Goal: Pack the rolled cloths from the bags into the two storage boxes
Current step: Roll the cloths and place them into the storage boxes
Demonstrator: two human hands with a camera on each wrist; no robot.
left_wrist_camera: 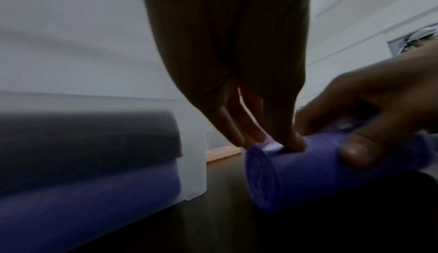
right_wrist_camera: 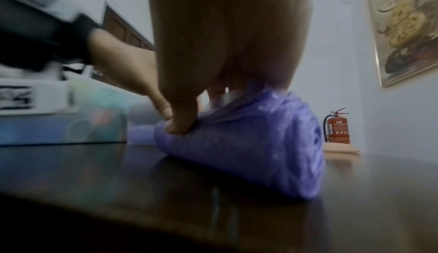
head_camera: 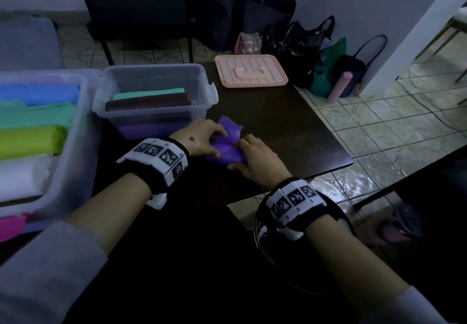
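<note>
Both hands work a purple cloth roll point(head_camera: 225, 150) on the table point(head_camera: 278, 121): left hand point(head_camera: 199, 139) grips its left end, right hand point(head_camera: 255, 158) pinches the purple bag point(right_wrist_camera: 255, 135) around it. Unbagging seems underway; next, the freed roll goes into the small box point(head_camera: 156, 71) just left.

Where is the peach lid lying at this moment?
In the head view the peach lid lies flat at the far edge of the dark table, to the right of the smaller clear box and beyond both hands.
</note>
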